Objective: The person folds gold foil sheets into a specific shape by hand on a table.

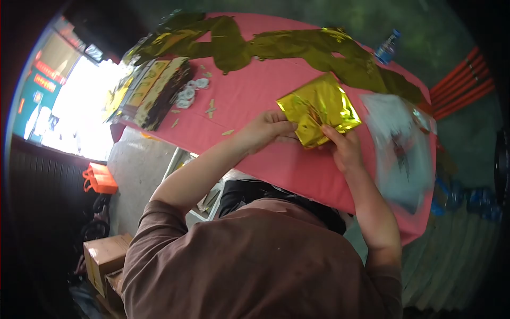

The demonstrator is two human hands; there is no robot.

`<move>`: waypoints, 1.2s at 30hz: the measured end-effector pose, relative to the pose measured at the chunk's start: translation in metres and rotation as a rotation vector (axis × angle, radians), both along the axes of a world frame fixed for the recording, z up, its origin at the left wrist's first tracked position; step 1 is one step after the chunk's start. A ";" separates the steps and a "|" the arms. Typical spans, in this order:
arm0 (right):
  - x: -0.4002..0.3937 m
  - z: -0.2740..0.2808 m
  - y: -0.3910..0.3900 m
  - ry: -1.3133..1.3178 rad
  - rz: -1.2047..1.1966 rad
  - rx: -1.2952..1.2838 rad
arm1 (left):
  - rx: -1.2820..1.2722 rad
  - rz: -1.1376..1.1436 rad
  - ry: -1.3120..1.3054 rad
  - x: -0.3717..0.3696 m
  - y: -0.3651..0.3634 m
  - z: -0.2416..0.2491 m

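Note:
A folded square of shiny gold foil (332, 103) is held above the pink cloth-covered table (265, 90). At its lower left edge, my left hand (270, 129) has its fingers closed on the foil. My right hand (342, 146) grips the bottom edge, its thumb on the top face. Flat gold foil shapes (229, 45) lie along the table's far side. Left of my hands are white rings (186, 95) and several small pale pieces (211, 109). Clear plastic bags (401, 154) lie to the right.
A stack of packets (154, 90) stands at the table's left end. A bottle (388, 48) is by the far right edge. Red poles (465, 82) stand beyond the right end. An orange bag (100, 178) and a cardboard box (106, 258) are on the left.

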State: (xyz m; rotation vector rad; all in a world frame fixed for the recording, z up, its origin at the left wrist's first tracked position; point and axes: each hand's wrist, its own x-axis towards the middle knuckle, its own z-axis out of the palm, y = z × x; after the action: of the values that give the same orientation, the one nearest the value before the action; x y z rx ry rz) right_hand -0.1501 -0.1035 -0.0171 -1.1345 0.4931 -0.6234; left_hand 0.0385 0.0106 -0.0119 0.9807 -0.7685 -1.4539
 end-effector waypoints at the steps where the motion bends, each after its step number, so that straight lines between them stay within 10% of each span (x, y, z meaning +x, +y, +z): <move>1: -0.001 0.002 0.001 -0.001 -0.016 -0.020 | -0.001 0.028 -0.006 0.010 0.005 0.005; 9: 0.001 -0.006 0.000 0.005 -0.031 -0.026 | -0.041 0.704 -1.874 0.182 0.033 0.041; 18: 0.000 -0.002 0.000 0.044 -0.019 -0.040 | 0.098 0.430 -2.014 0.290 0.046 0.034; 36: 0.003 0.006 0.004 0.054 -0.023 -0.037 | -0.119 0.874 -1.860 0.302 0.032 0.018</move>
State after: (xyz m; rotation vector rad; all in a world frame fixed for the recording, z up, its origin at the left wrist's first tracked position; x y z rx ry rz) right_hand -0.1472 -0.0998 -0.0112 -1.1842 0.5435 -0.6254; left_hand 0.3407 0.0430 0.0064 2.1016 -1.3167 0.6134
